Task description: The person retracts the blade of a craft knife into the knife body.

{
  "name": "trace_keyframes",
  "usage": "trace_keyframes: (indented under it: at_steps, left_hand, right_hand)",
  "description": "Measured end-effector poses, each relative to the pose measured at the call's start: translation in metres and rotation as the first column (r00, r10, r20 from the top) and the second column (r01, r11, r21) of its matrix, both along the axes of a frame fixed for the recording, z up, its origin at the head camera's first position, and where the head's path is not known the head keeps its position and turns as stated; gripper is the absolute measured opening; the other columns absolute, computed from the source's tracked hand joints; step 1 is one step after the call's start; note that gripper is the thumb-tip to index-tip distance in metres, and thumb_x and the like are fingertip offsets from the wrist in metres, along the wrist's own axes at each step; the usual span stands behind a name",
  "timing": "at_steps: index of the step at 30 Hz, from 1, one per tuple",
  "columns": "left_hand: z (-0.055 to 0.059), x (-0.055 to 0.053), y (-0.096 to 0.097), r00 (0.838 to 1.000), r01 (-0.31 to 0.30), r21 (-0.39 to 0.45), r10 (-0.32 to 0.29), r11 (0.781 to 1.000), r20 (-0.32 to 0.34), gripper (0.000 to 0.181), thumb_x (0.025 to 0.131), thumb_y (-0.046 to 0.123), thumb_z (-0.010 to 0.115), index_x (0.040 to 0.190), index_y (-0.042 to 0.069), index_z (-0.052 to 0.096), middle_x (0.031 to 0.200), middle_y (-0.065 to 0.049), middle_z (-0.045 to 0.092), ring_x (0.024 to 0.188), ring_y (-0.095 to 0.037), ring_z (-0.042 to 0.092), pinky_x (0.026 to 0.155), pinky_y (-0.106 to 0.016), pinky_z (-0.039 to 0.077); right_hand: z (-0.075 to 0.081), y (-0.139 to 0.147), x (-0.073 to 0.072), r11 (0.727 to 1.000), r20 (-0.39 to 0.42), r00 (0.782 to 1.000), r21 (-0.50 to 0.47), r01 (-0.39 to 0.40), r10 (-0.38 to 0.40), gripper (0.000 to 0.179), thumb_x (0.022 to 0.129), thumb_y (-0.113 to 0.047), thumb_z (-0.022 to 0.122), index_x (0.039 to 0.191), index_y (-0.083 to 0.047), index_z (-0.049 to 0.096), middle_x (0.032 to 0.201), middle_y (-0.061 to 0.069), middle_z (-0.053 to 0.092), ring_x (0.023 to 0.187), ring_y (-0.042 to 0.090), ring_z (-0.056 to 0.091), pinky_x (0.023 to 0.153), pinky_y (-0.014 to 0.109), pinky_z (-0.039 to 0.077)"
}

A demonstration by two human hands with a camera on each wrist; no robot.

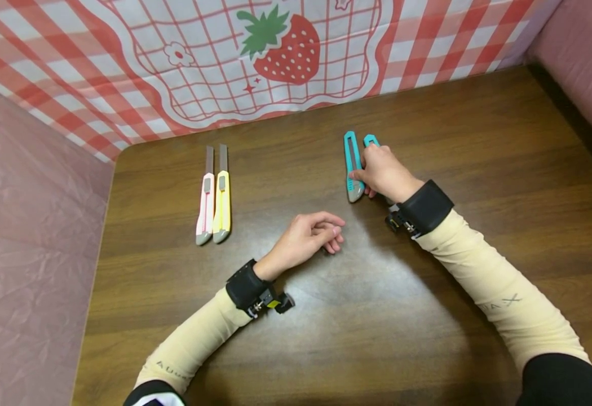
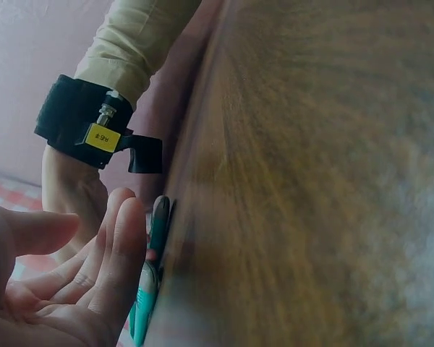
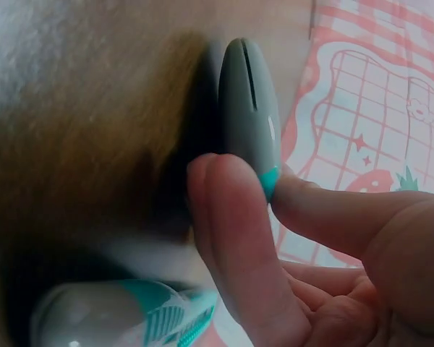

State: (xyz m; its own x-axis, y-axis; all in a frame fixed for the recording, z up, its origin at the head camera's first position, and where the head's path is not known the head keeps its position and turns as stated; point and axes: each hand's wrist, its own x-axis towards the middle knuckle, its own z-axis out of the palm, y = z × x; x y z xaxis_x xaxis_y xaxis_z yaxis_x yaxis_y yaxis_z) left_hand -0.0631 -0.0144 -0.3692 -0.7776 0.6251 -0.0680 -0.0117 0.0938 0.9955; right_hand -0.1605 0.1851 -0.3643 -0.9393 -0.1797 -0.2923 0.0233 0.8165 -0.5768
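While right hand point(image 1: 388, 172) pinches grey-ended teal plastic cutter point(image 3: 247, 116) (matching teal cutter point(image 3: 112, 318) just beside), left hand point(image 1: 308, 239) relaxed, fingers loosely bent.

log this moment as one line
right hand: pinches left teal cutter; right teal cutter: alongside; left hand: holds nothing; pink cutter, yellow cutter: side by side

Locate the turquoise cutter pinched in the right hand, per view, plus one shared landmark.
Head: upper part, right of centre; the left turquoise cutter of two, at the right hand.
Left wrist: bottom, left of centre; the lower turquoise cutter of two.
Right wrist: upper part, just right of centre; mostly its grey end shows.
Landmark: the right hand, in all three.
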Motion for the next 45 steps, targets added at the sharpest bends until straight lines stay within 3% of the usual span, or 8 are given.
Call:
trace_keyframes:
  at_steps: [12,27,30,34,38,40,42,45]
  left_hand:
    - [0.0,0.001,0.0,1.0,0.023,0.003,-0.023,1.0,0.011,0.02,0.092,-0.007,0.049,0.108,-0.017,0.054,0.083,-0.035,0.062,0.07,-0.044,0.06,0.066,-0.055,0.057]
    - [0.002,0.002,0.0,0.999,0.041,0.0,-0.041,0.999,0.001,0.02,0.092,-0.007,0.048,0.108,-0.018,0.054,0.083,-0.036,0.061,0.07,-0.044,0.06,0.066,-0.055,0.057]
    - [0.006,0.001,0.001,0.999,0.047,0.01,-0.047,0.999,-0.009,0.02,0.092,-0.008,0.048,0.108,-0.018,0.054,0.083,-0.036,0.061,0.07,-0.044,0.06,0.066,-0.056,0.056]
    - [0.014,-0.003,-0.001,0.999,0.039,0.009,-0.039,0.999,-0.038,0.019,0.092,-0.008,0.048,0.107,-0.018,0.054,0.083,-0.036,0.061,0.069,-0.044,0.06,0.066,-0.057,0.056]
    - [0.025,-0.014,-0.016,0.996,-0.041,-0.016,0.04,0.999,-0.078,0.018,0.09,-0.006,0.052,0.106,-0.013,0.057,0.083,-0.031,0.063,0.069,-0.039,0.062,0.066,-0.056,0.056]
    - [0.027,-0.025,-0.031,0.986,-0.118,-0.015,0.116,0.993,-0.123,0.017,0.089,-0.005,0.056,0.105,-0.01,0.059,0.084,-0.027,0.065,0.069,-0.035,0.062,0.065,-0.054,0.057]
    - [0.03,-0.038,-0.049,0.957,-0.214,-0.037,0.202,0.976,-0.21,0.017,0.087,-0.002,0.06,0.103,-0.007,0.061,0.083,-0.022,0.066,0.067,-0.03,0.063,0.062,-0.05,0.059]
    - [0.034,-0.055,-0.081,0.846,-0.403,-0.178,0.292,0.898,-0.446,0.015,0.085,0.008,0.066,0.098,0.0,0.066,0.079,-0.011,0.068,0.063,-0.017,0.062,0.057,-0.036,0.059]
  right_hand:
    - [0.003,-0.001,0.004,0.995,-0.01,0.999,0.09,-0.034,0.035,0.026,0.09,-0.017,0.062,0.071,0.002,0.058,0.055,0.015,0.063,0.044,0.02,0.06,0.047,0.03,0.054]
    - [0.005,0.0,0.012,0.996,-0.093,0.995,0.092,-0.011,0.019,0.029,0.092,-0.019,0.06,0.07,0.0,0.06,0.049,0.01,0.058,0.04,0.018,0.056,0.041,0.031,0.05]
    - [0.008,0.001,0.016,0.995,-0.204,0.979,0.096,0.012,0.008,0.032,0.092,-0.02,0.059,0.066,-0.001,0.059,0.051,0.009,0.056,0.04,0.018,0.054,0.04,0.032,0.048]
    - [0.014,0.001,0.021,0.996,-0.39,0.921,0.089,0.024,0.012,0.036,0.091,-0.02,0.06,0.059,-0.003,0.058,0.052,0.009,0.052,0.043,0.021,0.051,0.041,0.034,0.044]
    - [0.02,-0.003,0.027,0.999,-0.462,0.886,0.041,-0.021,0.038,0.033,0.091,-0.019,0.06,0.062,-0.003,0.06,0.052,0.006,0.051,0.046,0.02,0.049,0.042,0.033,0.041]
    - [0.021,-0.005,0.031,0.999,-0.461,0.886,0.015,-0.048,0.05,0.03,0.091,-0.019,0.059,0.065,-0.003,0.061,0.052,0.005,0.051,0.045,0.018,0.05,0.043,0.032,0.04]
    - [0.023,-0.006,0.035,0.998,-0.447,0.893,-0.016,-0.065,0.051,0.028,0.092,-0.019,0.058,0.069,-0.003,0.063,0.05,0.004,0.052,0.044,0.014,0.051,0.044,0.031,0.041]
    - [0.025,-0.008,0.041,0.996,-0.437,0.898,-0.047,-0.071,0.044,0.027,0.092,-0.02,0.058,0.071,-0.004,0.064,0.048,0.004,0.053,0.042,0.011,0.051,0.045,0.03,0.042]
